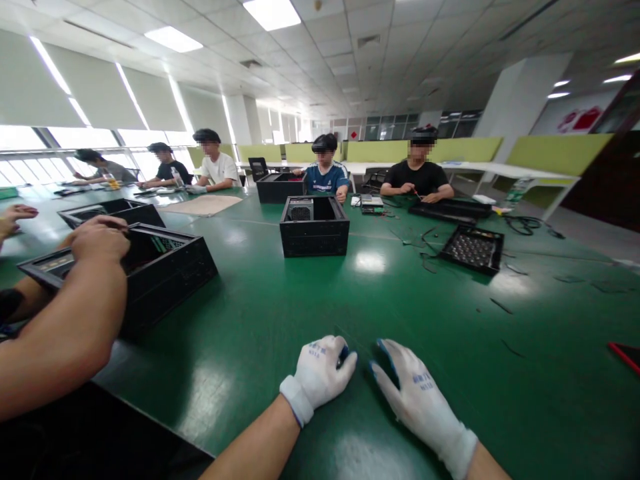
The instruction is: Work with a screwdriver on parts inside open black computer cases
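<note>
My left hand (323, 370), in a white glove with blue printing, rests low over the green table (250, 320). Its fingers are curled in; a dark spot shows between thumb and forefinger, and I cannot make out whether it is a held thing or the glove's blue palm. To its right, my right hand (417, 387) wears a matching glove, with thumb and fingers spread and nothing between them. The two hands are apart. Nearest in front of them stands a black computer case (315, 237) with its top side open and a power supply (301, 211) inside.
At left, another person's bare arms (95, 293) reach over a second open case (170, 280). A black tray-like panel (473, 250), loose cables (525, 223) and thin dark strips lie at right. A red-edged object (625, 357) is at the right edge. Several people sit across the table.
</note>
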A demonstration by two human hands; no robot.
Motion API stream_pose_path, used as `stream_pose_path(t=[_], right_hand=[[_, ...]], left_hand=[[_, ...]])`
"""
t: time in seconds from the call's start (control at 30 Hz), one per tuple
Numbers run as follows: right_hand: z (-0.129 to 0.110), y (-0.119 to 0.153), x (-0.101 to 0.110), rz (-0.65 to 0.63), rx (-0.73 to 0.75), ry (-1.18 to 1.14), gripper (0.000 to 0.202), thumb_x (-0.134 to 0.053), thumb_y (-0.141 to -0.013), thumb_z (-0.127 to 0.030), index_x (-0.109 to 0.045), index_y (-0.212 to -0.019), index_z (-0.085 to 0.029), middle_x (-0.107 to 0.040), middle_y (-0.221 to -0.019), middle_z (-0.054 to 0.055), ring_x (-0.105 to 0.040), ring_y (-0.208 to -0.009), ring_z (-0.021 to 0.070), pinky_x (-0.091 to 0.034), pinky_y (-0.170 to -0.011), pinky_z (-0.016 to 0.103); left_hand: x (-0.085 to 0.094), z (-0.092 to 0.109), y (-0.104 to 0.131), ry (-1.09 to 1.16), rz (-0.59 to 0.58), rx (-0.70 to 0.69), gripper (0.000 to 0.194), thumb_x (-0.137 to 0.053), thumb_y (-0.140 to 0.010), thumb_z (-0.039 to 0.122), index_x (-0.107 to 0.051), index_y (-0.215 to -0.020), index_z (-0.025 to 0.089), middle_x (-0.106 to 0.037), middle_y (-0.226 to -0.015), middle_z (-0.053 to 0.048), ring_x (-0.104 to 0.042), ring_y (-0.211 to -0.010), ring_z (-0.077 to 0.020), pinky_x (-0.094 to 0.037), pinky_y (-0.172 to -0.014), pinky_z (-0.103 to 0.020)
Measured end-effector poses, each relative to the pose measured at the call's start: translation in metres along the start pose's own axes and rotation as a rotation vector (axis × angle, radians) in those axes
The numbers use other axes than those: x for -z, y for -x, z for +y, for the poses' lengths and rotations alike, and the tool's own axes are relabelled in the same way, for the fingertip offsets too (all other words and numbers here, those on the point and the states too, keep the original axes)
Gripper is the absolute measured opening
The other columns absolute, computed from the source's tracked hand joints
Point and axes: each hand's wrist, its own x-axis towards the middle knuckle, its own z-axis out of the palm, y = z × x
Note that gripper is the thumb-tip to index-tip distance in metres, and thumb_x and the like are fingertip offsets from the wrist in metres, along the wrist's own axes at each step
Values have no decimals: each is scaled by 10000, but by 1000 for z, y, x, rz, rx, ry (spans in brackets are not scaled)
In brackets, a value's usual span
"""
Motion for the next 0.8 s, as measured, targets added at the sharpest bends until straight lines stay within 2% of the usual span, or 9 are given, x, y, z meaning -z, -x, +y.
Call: stream_pose_path(t=[0.2, 0.33, 0.43, 0.53, 0.6, 0.7, 0.8], right_hand=[[0, 3, 0, 46, 16, 19, 551, -487, -1016, -571, -585, -1367, -156, -697, -1310, 183, -683, -1209, 315, -593, -1007, 485], [-1, 4, -1, 58, 22, 24, 530, -503, -1020, -534, -575, -1374, -146, -693, -1312, 190, -680, -1210, 314, -591, -1009, 491], [-3, 4, -1, 54, 13, 14, 521, -502, -1022, -513, -573, -1382, -144, -692, -1309, 195, -672, -1221, 317, -573, -1032, 506], [-4, 3, 3, 50, 6, 15, 533, -530, -1005, -528, -577, -1385, -158, -691, -1322, 183, -676, -1215, 315, -586, -1015, 490], [-4, 2, 7, 41, 9, 23, 534, -545, -997, -530, -576, -1388, -167, -696, -1323, 172, -685, -1205, 312, -600, -997, 478], [-5, 0, 11, 21, 7, 39, 524, -550, -995, -526, -567, -1394, -185, -702, -1320, 165, -694, -1197, 314, -611, -978, 478], [-6, 0, 12, 27, 2, 46, 525, -554, -992, -524, -553, -1407, -204, -704, -1320, 163, -700, -1190, 321, -623, -957, 483]], left_hand=[[0, 3, 2, 29, -1, -17, 257, -436, -1048, 362, -637, -964, 225, -714, -890, -46, -700, -827, -208, -516, -765, -317], [2, -6, -13, 81, 26, 14, 241, -400, -1059, 295, -629, -1080, 222, -731, -962, -51, -711, -872, -204, -545, -816, -322], [15, -23, -47, 49, 52, 21, 271, -407, -1043, 241, -621, -1204, 196, -739, -1069, -82, -715, -963, -216, -556, -904, -344], [38, -46, -95, -62, 86, 55, 339, -434, -1015, 200, -609, -1303, 168, -710, -1193, -122, -696, -1078, -233, -539, -983, -354], [56, -63, -130, -150, 95, 133, 387, -438, -1007, 194, -594, -1361, 170, -678, -1270, -139, -683, -1132, -240, -526, -1007, -350], [80, -88, -175, -200, 82, 231, 405, -444, -1026, 279, -587, -1379, 144, -686, -1281, -158, -672, -1181, -260, -510, -1032, -353], [95, -106, -209, -219, 85, 265, 471, -408, -1050, 423, -588, -1359, 117, -707, -1249, -181, -666, -1199, -294, -503, -1043, -390]])
